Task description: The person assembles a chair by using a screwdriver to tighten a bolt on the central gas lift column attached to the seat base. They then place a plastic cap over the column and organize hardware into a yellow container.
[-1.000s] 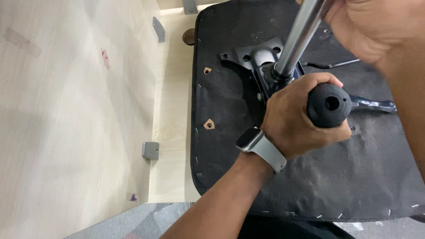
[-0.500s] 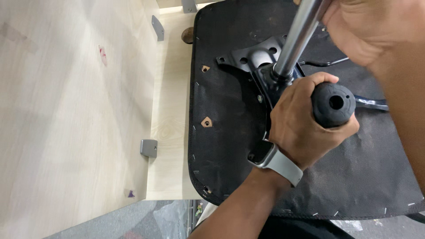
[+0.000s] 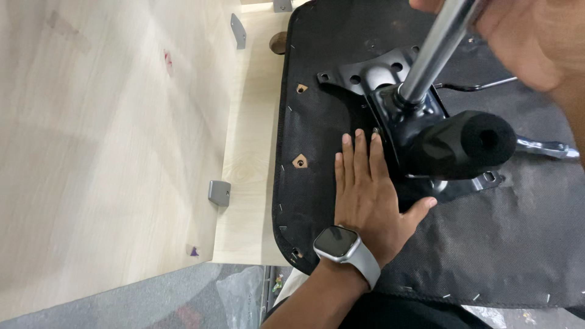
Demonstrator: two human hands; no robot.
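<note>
right hand blurred, cropped, gripping chrome column

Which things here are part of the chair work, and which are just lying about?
In the job:
- left hand, flat on the upturned seat base
- right hand, on the chrome column
- black mounting plate
- foam-covered lever

Lying about:
- wooden panels
- grey brackets
- clear plastic bag

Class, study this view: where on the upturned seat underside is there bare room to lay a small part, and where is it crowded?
Free: the black fabric right of the left hand, below the metal plate. Crowded: around the chrome column, foam handle and lever.
</note>
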